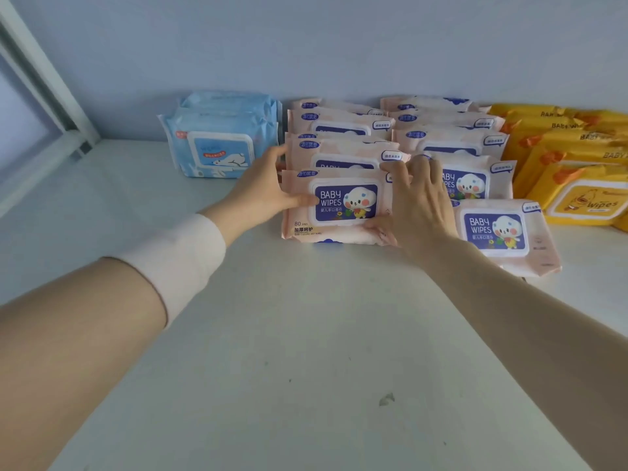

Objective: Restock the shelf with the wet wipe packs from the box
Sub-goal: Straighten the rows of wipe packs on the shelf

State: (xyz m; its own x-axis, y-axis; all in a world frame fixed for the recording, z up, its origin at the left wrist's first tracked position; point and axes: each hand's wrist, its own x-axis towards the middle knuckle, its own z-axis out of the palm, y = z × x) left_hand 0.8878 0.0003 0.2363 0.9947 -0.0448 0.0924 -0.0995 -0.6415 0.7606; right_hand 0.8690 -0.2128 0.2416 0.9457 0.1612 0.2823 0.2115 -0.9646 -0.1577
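Both hands gripped one pink wipes pack [343, 207] at the front of its row on the white shelf [272, 334]: the left hand [263, 192] clasped its left edge, the right hand [416, 202] its right edge, covering that end. Bare shelf lay open toward the front edge. Blue packs [219, 144] stood near the back-left corner; yellow packs [574, 171] were cut off at right.
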